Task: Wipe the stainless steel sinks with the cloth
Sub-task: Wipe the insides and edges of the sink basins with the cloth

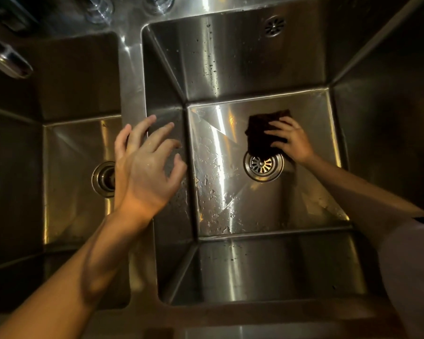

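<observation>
- Pressing down on the cloth point(263, 133), the right hand point(291, 141) spreads its fingers across the near right part of it, flat against the floor of the right sink point(311, 192).
- Dark, nearly black and roughly square, the cloth lies just beyond the drain strainer point(263, 165), its near edge touching the strainer's rim.
- Hovering over the divider point(132, 94) between the basins, the left hand point(147, 165) has loosely spread fingers and holds nothing.
- Water beads dot the right sink's floor and far wall.
- Left sink point(69, 167) lies in shadow, with a faucet spout point(6, 57) above it.
</observation>
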